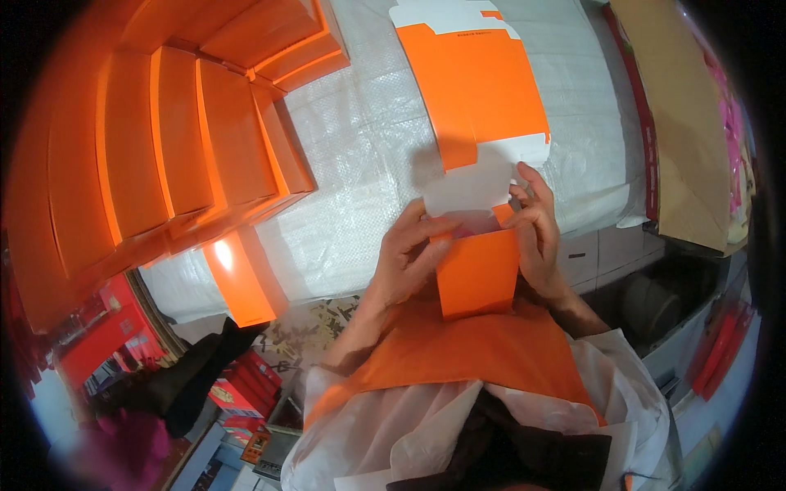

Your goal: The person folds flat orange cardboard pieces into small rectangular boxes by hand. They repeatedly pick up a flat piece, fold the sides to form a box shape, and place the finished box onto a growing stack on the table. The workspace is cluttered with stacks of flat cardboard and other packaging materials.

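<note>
An orange carton (479, 274) stands in front of my body, its opening facing up and away from me. Its white flap (465, 186) is raised at the far side. Around the left upper corner closes my left hand (412, 247), thumb and fingers on the rim. My right hand (536, 219) grips the right edge, with fingers bent near the raised flap. Something pinkish shows inside the opening, too shaded to make out. Just beyond lies a flat orange carton blank (483, 86) with white end flaps, partly covered by the raised flap.
Several orange cartons (176, 139) are stacked at the left, and one more (243, 274) lies at the near edge of the white woven sheet (352, 147). A brown cardboard box (679, 123) stands at right. Red boxes (246, 385) and a blurred pink shape (127, 446) are low at left.
</note>
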